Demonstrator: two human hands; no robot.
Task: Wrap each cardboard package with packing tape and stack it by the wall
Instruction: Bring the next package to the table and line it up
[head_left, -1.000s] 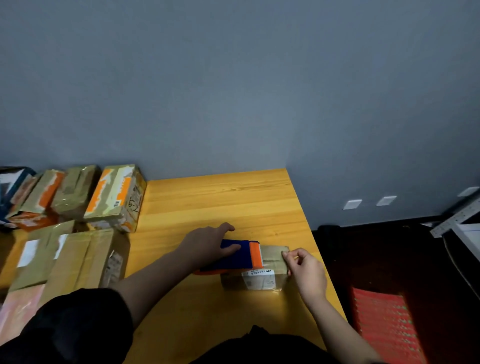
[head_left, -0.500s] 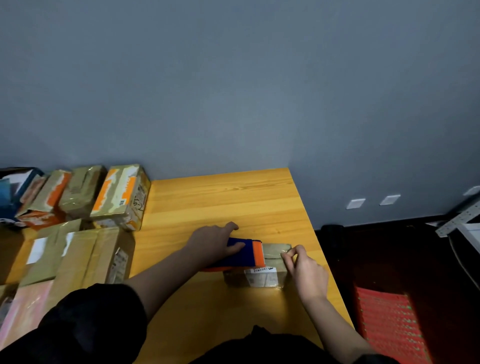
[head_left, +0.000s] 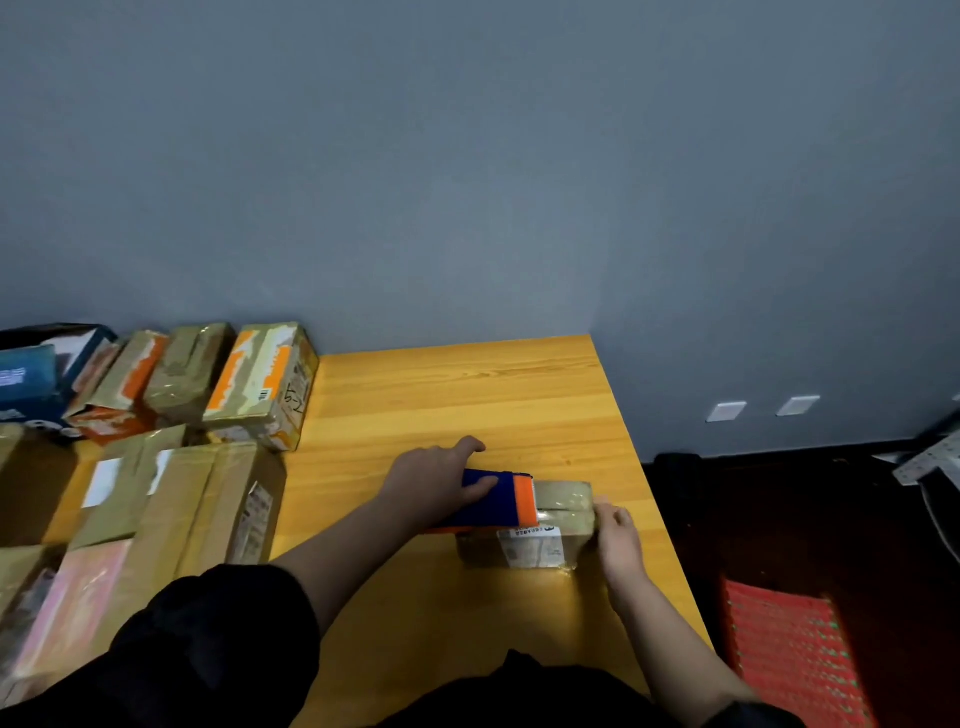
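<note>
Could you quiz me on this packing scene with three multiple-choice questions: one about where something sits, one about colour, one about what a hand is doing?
1. Where is the small cardboard package being taped?
A. On the floor
B. On the wooden table, near its right edge
C. On top of the boxes at the left

2. What colours is the tape dispenser?
A. Blue and orange
B. Green and white
C. All black

3. What is the left hand doing?
A. Hanging idle off the table
B. Lifting a box by the wall
C. Gripping the tape dispenser on top of the package

Answers:
1 B: the package rests on the yellow tabletop close to the right edge.
2 A: its body is blue with an orange band.
3 C: the fingers curl over the dispenser, while the right hand holds the package's right end.
</note>
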